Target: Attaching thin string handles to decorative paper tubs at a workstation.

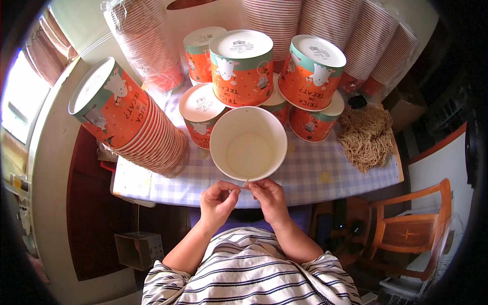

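Observation:
A white-lined paper bucket (249, 124) stands with its mouth up near the table's front edge. Just at its near rim, a short end of thin pale cord (245, 183) shows between my fingertips. My left hand (219, 204) pinches the cord from one side, thumb and forefinger together. Opposite it, my right hand (269, 201) pinches too, its fingertips close to the rim. Whether the cord passes through the bucket's wall is too small to tell. At the right of the table lies a tangled heap of beige cords (366, 137).
Upside-down orange and green buckets (243, 71) are piled behind the open one. A tall nested stack (137, 117) leans at the left. Wrapped bucket stacks (272, 25) line the back. The checked tablecloth (325, 175) covers the table; a wooden chair (412, 229) stands at the right.

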`<state>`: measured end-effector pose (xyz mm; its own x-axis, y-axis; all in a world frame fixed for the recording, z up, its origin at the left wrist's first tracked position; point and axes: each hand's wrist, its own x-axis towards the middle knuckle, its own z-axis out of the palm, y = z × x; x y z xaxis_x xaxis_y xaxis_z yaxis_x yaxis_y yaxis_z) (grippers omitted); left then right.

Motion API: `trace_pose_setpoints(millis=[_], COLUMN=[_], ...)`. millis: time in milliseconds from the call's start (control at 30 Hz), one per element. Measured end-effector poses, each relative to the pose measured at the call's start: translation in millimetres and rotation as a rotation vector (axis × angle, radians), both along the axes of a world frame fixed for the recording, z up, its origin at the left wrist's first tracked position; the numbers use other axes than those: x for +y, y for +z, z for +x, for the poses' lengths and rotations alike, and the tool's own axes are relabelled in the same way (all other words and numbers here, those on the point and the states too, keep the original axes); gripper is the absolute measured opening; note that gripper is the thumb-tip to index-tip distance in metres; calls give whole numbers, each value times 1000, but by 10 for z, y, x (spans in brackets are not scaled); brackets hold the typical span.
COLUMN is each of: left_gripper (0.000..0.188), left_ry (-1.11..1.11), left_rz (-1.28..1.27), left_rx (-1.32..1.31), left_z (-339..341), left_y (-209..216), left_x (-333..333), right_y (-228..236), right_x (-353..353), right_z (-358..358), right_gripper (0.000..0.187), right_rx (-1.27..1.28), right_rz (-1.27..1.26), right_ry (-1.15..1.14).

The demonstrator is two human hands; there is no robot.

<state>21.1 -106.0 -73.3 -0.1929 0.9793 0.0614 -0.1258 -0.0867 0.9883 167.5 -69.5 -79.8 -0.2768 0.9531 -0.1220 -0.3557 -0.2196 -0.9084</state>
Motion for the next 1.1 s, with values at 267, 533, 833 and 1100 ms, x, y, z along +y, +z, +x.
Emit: trace_pose_setpoints(millis=[267, 533, 833, 1100], left_gripper=[30, 15, 10, 10], left_ry=[-201, -46, -37, -25], left_rz=[-18, 17, -23, -4], left_rx=[74, 128, 193, 193], left_z=[-15, 84, 24, 23], left_y=[49, 17, 129, 142], left_x=[29, 121, 91, 79], right_y=[-79, -60, -23, 61], right_x=[-12, -24, -5, -13], right_z=[2, 8, 2, -28], right_gripper=[11, 10, 9, 10], right_rx=[61, -8, -71, 9], right_rz=[80, 146, 160, 94], right_ry=[-54, -61, -90, -108])
